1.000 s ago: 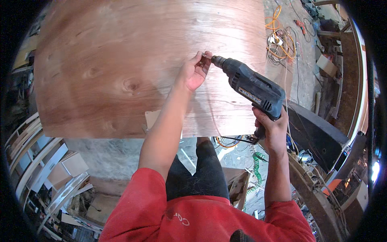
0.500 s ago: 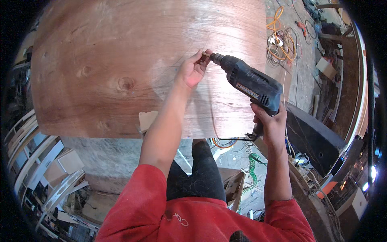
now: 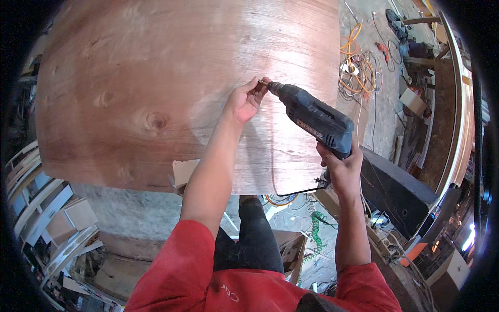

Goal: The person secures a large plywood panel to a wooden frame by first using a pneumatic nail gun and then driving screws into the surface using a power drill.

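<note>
Corded power drill (image 3: 317, 117) was held over the right-hand part of the plywood panel (image 3: 130, 78), chuck (image 3: 275, 88) angled inward, butt end toward the near right corner. Drill handle was clamped in the right hand (image 3: 343, 166); trigger finger could not be made out. Thin brass-coloured piece (image 3: 263, 83) at the chuck's nose was pinched between thumb and fingers of the left hand (image 3: 247, 104); whether it was a bit or a fastener could not be told. Pale offcut (image 3: 185, 171) was seen at the near edge, by the left forearm.

Judged best handling: piece to be kept in line with the chuck, drill weight to be borne by the right hand, trigger to be left alone while fingers were that close.

Pale label strip (image 3: 310, 128) was noted on the drill's side, too blurred to be read surely; white lettering was seen on the red shirt (image 3: 270, 286), partly lost in folds
</note>
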Action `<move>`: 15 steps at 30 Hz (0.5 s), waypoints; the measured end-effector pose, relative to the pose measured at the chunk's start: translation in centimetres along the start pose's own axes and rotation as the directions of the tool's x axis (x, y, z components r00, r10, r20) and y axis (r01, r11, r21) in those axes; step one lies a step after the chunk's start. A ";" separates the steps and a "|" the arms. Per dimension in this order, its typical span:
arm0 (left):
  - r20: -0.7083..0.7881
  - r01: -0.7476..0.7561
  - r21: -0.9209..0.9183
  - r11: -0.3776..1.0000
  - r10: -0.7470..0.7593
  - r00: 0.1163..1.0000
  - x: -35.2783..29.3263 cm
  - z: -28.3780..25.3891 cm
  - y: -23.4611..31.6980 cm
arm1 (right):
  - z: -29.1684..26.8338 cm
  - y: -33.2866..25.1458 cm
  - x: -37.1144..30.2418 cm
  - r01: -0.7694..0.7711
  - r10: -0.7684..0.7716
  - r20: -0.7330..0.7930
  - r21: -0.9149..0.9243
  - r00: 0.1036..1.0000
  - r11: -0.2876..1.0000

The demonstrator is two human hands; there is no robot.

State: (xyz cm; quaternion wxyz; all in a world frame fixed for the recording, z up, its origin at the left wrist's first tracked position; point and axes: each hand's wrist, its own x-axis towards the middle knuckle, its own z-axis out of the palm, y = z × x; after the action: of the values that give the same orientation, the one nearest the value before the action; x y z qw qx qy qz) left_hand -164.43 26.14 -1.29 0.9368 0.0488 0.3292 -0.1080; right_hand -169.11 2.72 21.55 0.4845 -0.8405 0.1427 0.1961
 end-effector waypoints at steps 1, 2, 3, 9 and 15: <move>-0.016 0.011 0.002 1.000 -0.011 1.000 0.1 0.1 0.1 | 0.1 0.1 0.3 0.058 -0.058 0.005 -0.033 0.998 0.998; -0.059 0.020 -0.004 1.000 -0.020 0.998 0.3 0.2 0.1 | 0.2 0.2 0.6 0.074 -0.075 -0.004 -0.089 0.997 0.993; -0.040 -0.002 0.008 1.000 0.002 0.999 0.5 0.3 0.1 | 0.2 0.2 0.8 0.128 -0.128 0.016 -0.133 0.992 0.983; -0.137 -0.037 -0.140 0.989 0.017 0.990 3.1 1.2 -0.4 | 1.0 -0.8 3.6 0.158 -0.157 0.031 -0.346 0.987 0.925; -0.290 -0.146 -0.405 0.902 0.025 0.957 8.1 2.1 -1.9 | 2.2 -2.6 8.8 0.234 -0.206 0.118 -0.326 0.971 0.916</move>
State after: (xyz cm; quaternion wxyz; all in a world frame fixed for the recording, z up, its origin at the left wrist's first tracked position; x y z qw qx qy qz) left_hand -157.44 22.62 -4.82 0.8732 -0.1260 0.4705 0.0153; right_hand -160.62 5.44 18.42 0.3575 -0.9131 -0.0082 0.1958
